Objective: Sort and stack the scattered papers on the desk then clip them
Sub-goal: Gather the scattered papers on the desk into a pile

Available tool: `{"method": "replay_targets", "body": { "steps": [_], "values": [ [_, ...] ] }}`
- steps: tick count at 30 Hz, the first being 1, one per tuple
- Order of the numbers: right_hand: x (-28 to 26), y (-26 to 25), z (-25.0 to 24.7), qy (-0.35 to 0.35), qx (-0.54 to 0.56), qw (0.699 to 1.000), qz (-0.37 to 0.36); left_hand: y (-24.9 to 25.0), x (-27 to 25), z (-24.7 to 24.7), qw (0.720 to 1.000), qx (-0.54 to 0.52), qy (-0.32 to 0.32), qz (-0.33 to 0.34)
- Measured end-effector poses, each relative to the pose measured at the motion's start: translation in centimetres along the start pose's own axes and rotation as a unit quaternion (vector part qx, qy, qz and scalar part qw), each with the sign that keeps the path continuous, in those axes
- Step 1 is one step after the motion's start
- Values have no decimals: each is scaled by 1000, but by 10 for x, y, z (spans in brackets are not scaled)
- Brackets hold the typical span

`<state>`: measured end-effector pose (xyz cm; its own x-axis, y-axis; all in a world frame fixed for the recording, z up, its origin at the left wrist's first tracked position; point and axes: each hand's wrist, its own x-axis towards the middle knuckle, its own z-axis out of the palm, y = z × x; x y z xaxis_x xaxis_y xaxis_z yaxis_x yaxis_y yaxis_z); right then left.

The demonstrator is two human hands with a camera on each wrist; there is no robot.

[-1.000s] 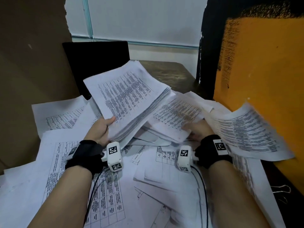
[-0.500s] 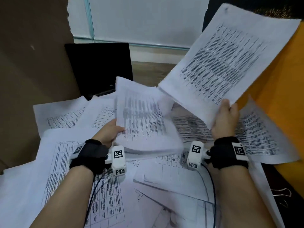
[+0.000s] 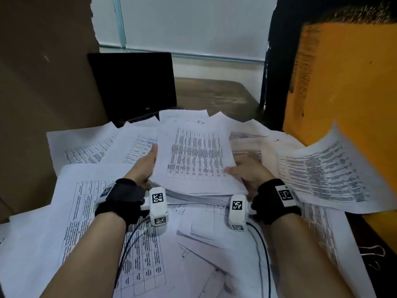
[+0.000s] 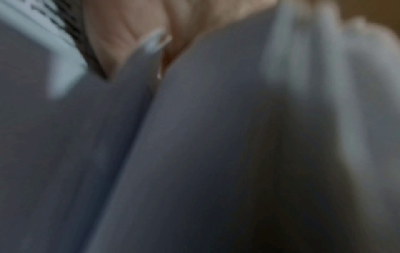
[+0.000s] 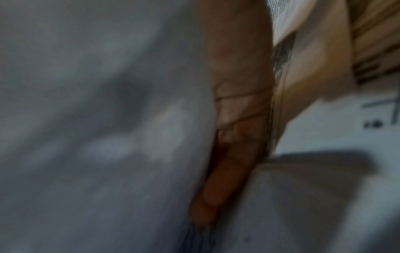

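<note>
Both hands hold 1 thick stack of papers [image 3: 197,160] just above the littered desk [image 3: 214,91], near the centre of the head view. The left hand [image 3: 144,166] grips the stack's edge at 9 o'clock, thumb laid up along the margin of the top sheet and the other fingers hidden beneath. The right hand [image 3: 247,171] grips the corner at 4 o'clock, thumb pressed flat on the printed top page and fingers curled under the pile. The top sheet carries dense columns of text, and the edges of the lower sheets fan out unevenly at 6 o'clock. Loose papers [image 3: 90,222] with printed tables cover the desk all around, from 7 o'clock through 11 o'clock, and 1 curled sheet [image 3: 326,173] lies at 3 o'clock against an orange panel [image 3: 343,82]. A binder clip [image 3: 372,251] rests on the dark desk edge at 4 o'clock, well apart from the stack. A dark laptop [image 3: 133,87] stands open at 11 o'clock behind the papers. Both wrist views are heavily blurred: the left shows grey paper pressed against the palm [image 4: 134,25], the right shows a finger [image 5: 236,137] wedged between sheets.
</note>
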<state>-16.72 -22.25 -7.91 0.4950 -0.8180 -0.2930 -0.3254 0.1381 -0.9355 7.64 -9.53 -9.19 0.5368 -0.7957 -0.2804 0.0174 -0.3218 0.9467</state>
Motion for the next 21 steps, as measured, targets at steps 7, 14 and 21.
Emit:
{"method": "replay_targets", "body": {
  "steps": [7,14,21],
  "values": [
    [4,-1,-6,36,10,998,-42,0,3,3,991,50,-35,120],
    [-29,-33,-13,15,181,976,-116,40,-31,31,965,-79,-24,248],
    [-98,-96,-12,94,58,936,-334,115,-109,49,871,-67,162,460]
  ]
}}
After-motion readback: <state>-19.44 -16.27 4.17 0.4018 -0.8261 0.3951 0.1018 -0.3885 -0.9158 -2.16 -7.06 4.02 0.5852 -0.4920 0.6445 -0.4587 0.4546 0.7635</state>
